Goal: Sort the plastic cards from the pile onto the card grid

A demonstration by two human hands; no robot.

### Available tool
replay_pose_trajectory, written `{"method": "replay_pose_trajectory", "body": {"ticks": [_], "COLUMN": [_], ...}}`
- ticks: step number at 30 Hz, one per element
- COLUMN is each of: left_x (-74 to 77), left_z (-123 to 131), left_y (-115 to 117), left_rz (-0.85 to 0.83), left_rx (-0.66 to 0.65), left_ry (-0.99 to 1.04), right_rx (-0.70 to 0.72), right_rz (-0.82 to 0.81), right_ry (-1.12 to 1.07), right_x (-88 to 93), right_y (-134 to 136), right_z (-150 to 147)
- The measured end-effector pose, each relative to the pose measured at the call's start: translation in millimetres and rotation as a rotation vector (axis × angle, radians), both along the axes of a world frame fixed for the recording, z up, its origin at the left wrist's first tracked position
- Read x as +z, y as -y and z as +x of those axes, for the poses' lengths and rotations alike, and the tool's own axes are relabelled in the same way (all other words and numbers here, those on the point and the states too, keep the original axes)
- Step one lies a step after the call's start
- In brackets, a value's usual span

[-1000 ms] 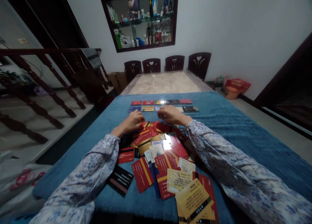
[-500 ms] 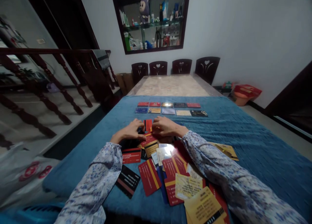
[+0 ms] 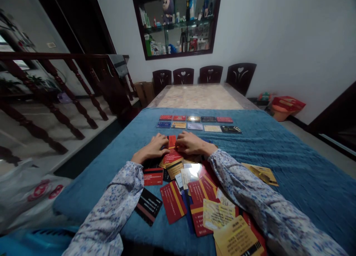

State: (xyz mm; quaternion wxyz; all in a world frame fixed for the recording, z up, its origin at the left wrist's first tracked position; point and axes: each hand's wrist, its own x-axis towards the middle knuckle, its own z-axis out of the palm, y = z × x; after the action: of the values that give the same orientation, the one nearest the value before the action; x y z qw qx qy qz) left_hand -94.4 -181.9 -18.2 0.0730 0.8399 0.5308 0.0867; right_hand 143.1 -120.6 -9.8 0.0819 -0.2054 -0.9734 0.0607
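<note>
Several plastic cards lie in a loose pile on the blue cloth (image 3: 111, 152), mostly dark red, gold, and black. At the pile's far end my left hand (image 3: 154, 148) and my right hand (image 3: 191, 143) face each other with curled fingers. Between them is a bright red card (image 3: 172, 141), its left and right edges at my fingertips. Just below my fingers rests a dark red card (image 3: 171, 157) with white print. Nearer me are a gold card (image 3: 175, 169), a dark red card with a yellow stripe (image 3: 172, 203) and a black card (image 3: 149, 207).
Beyond my hands, several cards stand in two neat rows, among them a white card (image 3: 195, 126) and a black card (image 3: 231, 129). A gold card (image 3: 261, 173) lies apart, right of my right sleeve. Dark chairs (image 3: 210, 75) line the table's far end; plastic bags (image 3: 33, 196) are at left.
The view has shifted slightly, moving the scene a little to the right. Both hands stay at the red card; my left fingers have closed in a little at its edge.
</note>
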Motion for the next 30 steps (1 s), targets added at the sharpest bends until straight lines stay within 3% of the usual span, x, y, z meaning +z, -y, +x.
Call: {"method": "replay_pose_trajectory", "body": {"ticks": [8,22,30], "left_x": [-0.4,4.1,2.5], "left_z": [3,-4,-2], "left_y": [4,11,13], "left_rz": [0.047,0.069,0.182], "left_rx": [-0.016,-0.067,-0.103], "left_ry": [0.040,0.066,0.124], "right_rx": [0.043,0.090,0.102], "right_rz": [-0.059,-0.021,-0.034], "right_ry": [0.010,-0.020,-0.076], "right_x": [-5.0,-10.8,-13.1], "right_y": [-9,-17,-21], "right_z": [8,9,9]}}
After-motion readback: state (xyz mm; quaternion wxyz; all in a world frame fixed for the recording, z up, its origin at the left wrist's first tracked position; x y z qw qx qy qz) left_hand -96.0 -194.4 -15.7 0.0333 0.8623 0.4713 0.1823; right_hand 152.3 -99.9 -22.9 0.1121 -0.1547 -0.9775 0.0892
